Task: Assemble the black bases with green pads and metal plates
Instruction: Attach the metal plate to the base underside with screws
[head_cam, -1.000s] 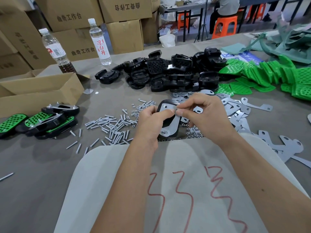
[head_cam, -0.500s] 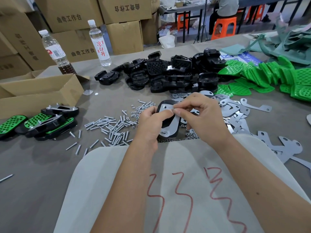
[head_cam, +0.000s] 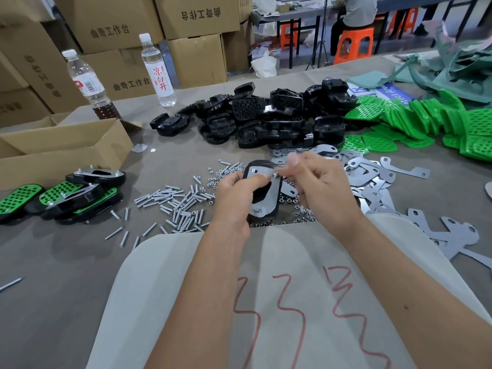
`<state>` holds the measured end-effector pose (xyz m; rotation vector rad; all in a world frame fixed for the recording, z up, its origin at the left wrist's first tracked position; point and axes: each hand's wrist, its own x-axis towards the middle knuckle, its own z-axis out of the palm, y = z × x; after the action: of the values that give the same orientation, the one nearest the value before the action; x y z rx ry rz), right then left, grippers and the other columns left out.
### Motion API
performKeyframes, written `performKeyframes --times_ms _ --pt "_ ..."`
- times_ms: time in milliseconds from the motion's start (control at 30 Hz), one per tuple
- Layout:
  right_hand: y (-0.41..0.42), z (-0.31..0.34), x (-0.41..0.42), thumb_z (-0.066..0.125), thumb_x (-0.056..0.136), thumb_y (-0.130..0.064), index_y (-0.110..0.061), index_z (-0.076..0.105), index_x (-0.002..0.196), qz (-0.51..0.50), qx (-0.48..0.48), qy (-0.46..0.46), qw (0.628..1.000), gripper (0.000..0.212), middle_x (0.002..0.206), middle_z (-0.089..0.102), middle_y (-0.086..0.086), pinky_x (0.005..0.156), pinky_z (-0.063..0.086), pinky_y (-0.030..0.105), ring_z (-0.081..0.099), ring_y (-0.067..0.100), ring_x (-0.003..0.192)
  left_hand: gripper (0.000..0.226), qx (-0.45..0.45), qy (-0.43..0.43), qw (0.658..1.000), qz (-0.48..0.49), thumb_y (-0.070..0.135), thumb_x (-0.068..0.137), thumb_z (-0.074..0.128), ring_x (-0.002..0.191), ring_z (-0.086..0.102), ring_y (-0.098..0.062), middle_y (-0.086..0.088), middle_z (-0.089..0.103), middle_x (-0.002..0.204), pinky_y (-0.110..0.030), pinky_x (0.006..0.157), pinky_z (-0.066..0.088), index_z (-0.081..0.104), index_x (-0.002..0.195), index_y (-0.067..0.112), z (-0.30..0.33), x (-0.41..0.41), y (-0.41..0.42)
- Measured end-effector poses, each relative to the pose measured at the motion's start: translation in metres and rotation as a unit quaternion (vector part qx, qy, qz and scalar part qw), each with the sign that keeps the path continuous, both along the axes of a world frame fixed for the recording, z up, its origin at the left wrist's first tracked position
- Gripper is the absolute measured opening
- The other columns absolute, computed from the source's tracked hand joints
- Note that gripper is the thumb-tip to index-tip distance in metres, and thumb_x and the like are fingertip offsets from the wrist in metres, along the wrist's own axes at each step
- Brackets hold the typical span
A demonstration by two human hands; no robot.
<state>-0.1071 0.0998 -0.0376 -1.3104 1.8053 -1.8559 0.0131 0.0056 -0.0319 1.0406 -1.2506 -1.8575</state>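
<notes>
Cardboard boxes (head_cam: 111, 25) back the grey table (head_cam: 53, 262). Head view: at centre, the left hand (head_cam: 234, 198) grips a black base (head_cam: 262, 193) with its metal plate (head_cam: 263, 182); at its 2 o'clock, the right hand (head_cam: 323, 187) pinches a small nut (head_cam: 276, 174), blurred.

Right hand (head_cam: 316, 187) fingertips are a motion blur at twelve o'clock of the metal plate (head_cam: 262, 191), so what they pinch is unreadable. Left hand (head_cam: 234, 198) hides the black base (head_cam: 259, 165) at nine o'clock.
</notes>
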Motion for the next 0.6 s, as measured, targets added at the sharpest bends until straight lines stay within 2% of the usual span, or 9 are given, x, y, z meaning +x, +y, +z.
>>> performKeyframes --times_ms 33,67,100,133,200,267,367,500,600 --pt "0.0009 0.0008 -0.0019 0.054 0.107 -0.040 0.003 0.050 0.060 -0.013 -0.027 -0.032 0.999 0.064 0.063 0.035 0.015 0.057 0.035 0.027 0.034 0.019 0.053 0.031 0.005 -0.002 1.000 0.001 0.010 0.083 0.077 0.068 0.070 -0.025 -0.011 0.076 0.083 -0.035 0.063 0.057 0.068 0.109 -0.004 -0.0003 0.0003 -0.0004" --pt "0.0019 0.0009 -0.0041 0.053 0.107 -0.041 0.004 0.033 0.058 -0.025 -0.052 -0.052 0.997 0.070 0.059 0.027 0.015 0.056 0.032 0.023 0.026 0.024 0.053 0.028 0.010 -0.003 1.000 0.002 0.010 0.083 0.077 0.064 0.070 -0.024 -0.008 0.076 0.080 -0.032 0.059 0.057 0.069 0.107 0.000 -0.0003 0.0007 -0.0010" --pt "0.0027 0.0003 -0.0060 0.052 0.107 -0.041 0.003 0.028 0.058 -0.031 -0.063 -0.061 0.996 0.070 0.057 0.025 0.014 0.055 0.031 0.018 0.023 0.025 0.052 0.026 0.014 -0.003 1.000 0.005 0.010 0.083 0.078 0.061 0.069 -0.022 -0.007 0.075 0.078 -0.030 0.056 0.057 0.070 0.107 0.002 0.0000 0.0008 -0.0017" --pt "0.0027 -0.0011 -0.0076 0.052 0.107 -0.039 0.002 0.033 0.057 -0.031 -0.061 -0.052 0.996 0.067 0.053 0.029 0.008 0.054 0.032 0.015 0.026 0.023 0.050 0.027 0.014 -0.005 1.000 0.006 0.010 0.083 0.078 0.060 0.069 -0.022 -0.006 0.075 0.077 -0.029 0.055 0.056 0.070 0.108 0.002 0.0003 0.0007 -0.0019" --pt "0.0017 -0.0041 -0.0078 0.058 0.106 -0.029 -0.009 0.060 0.065 -0.025 -0.033 -0.005 0.999 0.046 0.053 0.047 -0.011 0.054 0.033 0.014 0.039 0.007 0.050 0.032 0.005 -0.013 1.000 0.007 0.011 0.083 0.078 0.062 0.068 -0.024 -0.008 0.074 0.079 -0.031 0.058 0.055 0.068 0.110 -0.003 0.0004 -0.0001 -0.0011" --pt "-0.0006 -0.0045 -0.0047 0.066 0.100 -0.016 -0.019 0.075 0.088 -0.003 -0.010 0.042 0.999 0.016 0.074 0.063 -0.014 0.059 0.037 0.017 0.046 0.003 0.057 0.034 -0.004 -0.017 1.000 0.004 0.011 0.083 0.077 0.063 0.068 -0.024 -0.009 0.074 0.079 -0.030 0.058 0.055 0.066 0.111 -0.006 0.0006 -0.0008 0.0000" --pt "-0.0024 -0.0048 -0.0027 0.075 0.093 -0.009 -0.028 0.077 0.095 0.021 0.007 0.082 0.996 0.019 0.094 0.064 -0.002 0.061 0.041 0.020 0.045 0.006 0.058 0.035 -0.010 -0.020 1.000 0.002 0.010 0.084 0.076 0.068 0.067 -0.025 -0.011 0.073 0.082 -0.032 0.062 0.053 0.064 0.111 -0.008 0.0005 -0.0002 -0.0002" --pt "-0.0019 -0.0065 -0.0062 0.077 0.090 -0.007 -0.023 0.076 0.085 0.010 0.009 0.051 0.999 0.018 0.092 0.062 -0.006 0.064 0.045 0.021 0.050 0.013 0.060 0.020 -0.018 -0.020 0.999 -0.022 0.006 0.084 0.076 0.065 0.068 -0.023 -0.008 0.073 0.077 -0.027 0.054 0.054 0.068 0.102 0.001 0.0016 -0.0005 0.0019" --pt "-0.0031 -0.0069 -0.0042 0.075 0.091 -0.006 -0.018 0.071 0.086 -0.011 0.025 0.100 0.995 0.014 0.089 0.059 -0.010 0.066 0.044 0.022 0.054 0.018 0.065 0.026 -0.013 -0.020 0.999 -0.025 0.006 0.082 0.076 0.070 0.068 -0.025 -0.010 0.072 0.081 -0.034 0.066 0.055 0.068 0.106 0.000 0.0038 -0.0002 0.0029"
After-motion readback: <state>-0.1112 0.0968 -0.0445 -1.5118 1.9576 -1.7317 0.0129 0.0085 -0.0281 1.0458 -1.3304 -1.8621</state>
